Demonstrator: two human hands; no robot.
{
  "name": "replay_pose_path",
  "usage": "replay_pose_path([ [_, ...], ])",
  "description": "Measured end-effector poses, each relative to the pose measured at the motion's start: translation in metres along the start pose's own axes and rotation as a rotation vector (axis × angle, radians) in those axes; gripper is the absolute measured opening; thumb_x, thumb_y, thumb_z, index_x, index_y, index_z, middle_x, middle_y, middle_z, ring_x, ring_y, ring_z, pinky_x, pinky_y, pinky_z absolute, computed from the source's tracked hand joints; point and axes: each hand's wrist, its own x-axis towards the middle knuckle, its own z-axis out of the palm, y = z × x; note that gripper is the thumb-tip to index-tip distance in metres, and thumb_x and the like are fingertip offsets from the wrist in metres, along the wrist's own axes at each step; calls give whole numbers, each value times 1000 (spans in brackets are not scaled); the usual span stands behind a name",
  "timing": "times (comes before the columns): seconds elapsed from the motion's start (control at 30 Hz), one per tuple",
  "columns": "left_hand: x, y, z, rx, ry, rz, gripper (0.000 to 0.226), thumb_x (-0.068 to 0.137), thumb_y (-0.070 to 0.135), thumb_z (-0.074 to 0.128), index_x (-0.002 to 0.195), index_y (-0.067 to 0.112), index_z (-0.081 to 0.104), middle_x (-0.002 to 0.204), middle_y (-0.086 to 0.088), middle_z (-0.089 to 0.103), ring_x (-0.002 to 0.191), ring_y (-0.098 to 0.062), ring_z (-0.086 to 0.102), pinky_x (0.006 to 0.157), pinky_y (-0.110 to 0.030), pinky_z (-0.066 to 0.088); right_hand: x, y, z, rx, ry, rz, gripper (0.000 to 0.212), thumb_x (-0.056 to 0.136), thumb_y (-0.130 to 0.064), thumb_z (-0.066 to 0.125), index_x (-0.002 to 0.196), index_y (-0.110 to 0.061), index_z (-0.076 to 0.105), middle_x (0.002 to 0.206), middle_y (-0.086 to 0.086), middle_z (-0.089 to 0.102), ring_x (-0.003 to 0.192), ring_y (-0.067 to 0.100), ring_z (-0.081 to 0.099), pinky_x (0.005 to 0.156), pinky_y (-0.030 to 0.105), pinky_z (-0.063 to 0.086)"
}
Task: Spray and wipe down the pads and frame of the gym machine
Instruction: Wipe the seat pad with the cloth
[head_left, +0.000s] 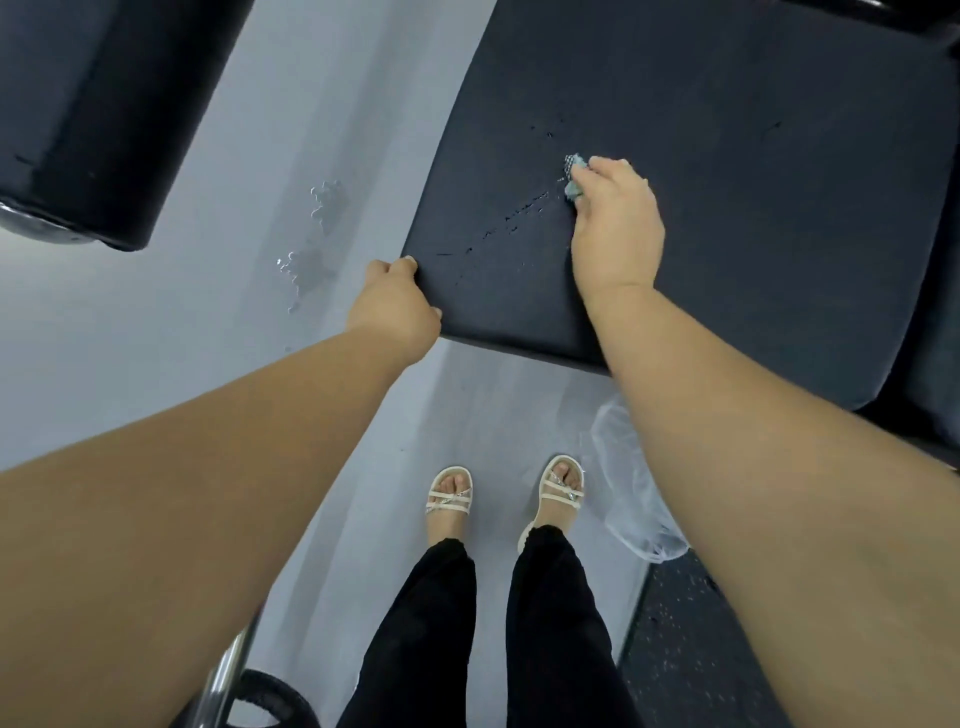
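Head view: right hand (615, 228) presses a bunched cloth (573, 176) onto the seat pad (727, 130); left hand (397, 306) grips the pad's near corner. Droplets (519, 215) remain beside the cloth; wiping appears partway, frame untouched.

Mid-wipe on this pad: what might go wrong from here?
The puddle on the floor left of the pad could cause a slip in open sandals. The plastic bag by the right foot might slide underfoot. The bunched cloth in the right hand may miss the droplet trail.
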Motion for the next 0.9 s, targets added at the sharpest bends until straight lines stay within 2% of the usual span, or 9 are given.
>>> replay_pose_path([
  [0.07,0,1,-1,23,1,-20,48,95,16,49,140,12,33,143,-7,28,111,-31,52,77,-28,32,-5,-29,8,22,50,45,34,81,7,45,104,-6,67,113,9,63,110,33,54,91,37,45],
  [0.13,1,2,-1,41,7,-22,47,95,17,50,139,13,35,141,-8,30,108,-31,53,76,-29,33,-22,-66,15,-11,-97,-167,29,80,6,45,97,-9,63,109,7,60,101,30,53,79,33,45],
  [0.27,1,2,-3,61,-4,-9,47,94,20,51,138,12,36,140,-9,31,107,-31,55,78,-31,34,-25,-69,22,8,-489,-655,36,94,-14,46,129,-17,55,138,0,49,132,23,37,109,31,23],
  [0.37,-1,1,-3,68,-17,-6,48,95,20,51,139,11,34,142,-8,29,105,-32,54,77,-28,32,18,-24,14,-30,-264,-441,41,92,-9,40,129,-19,55,130,7,54,122,30,46,99,34,39],
  [0.5,2,3,-2,103,-30,-25,43,94,18,51,133,9,37,137,-10,30,74,-27,42,74,-29,32,25,-18,15,-26,-85,64,41,98,-7,34,134,-17,50,140,-4,46,138,20,28,100,23,29],
  [0.6,6,9,-7,118,-28,-56,42,93,13,52,132,7,37,135,-11,31,59,-19,38,73,-28,33,-1,-60,29,44,-144,-204,41,93,-5,42,132,-14,52,138,2,50,130,27,39,102,28,30],
  [0.67,6,13,-9,148,-25,-49,43,94,13,51,133,6,35,136,-11,32,79,-24,48,76,-29,36,-15,-67,35,38,-390,-534,39,94,-11,44,131,-18,53,139,1,49,131,25,39,105,31,32],
  [0.73,7,15,-10,202,-36,-13,42,96,13,48,134,4,34,135,-11,33,98,-25,45,80,-29,37,-4,-55,35,47,-434,-695,33,92,-13,51,121,-16,63,131,5,58,126,30,48,100,38,40],
  [0.9,14,6,-8,129,-66,-23,39,93,10,51,129,3,37,132,-12,31,68,-19,40,72,-27,36,51,-11,27,-65,-82,-218,36,95,-7,40,125,-14,58,128,4,57,125,29,44,106,35,32],
])
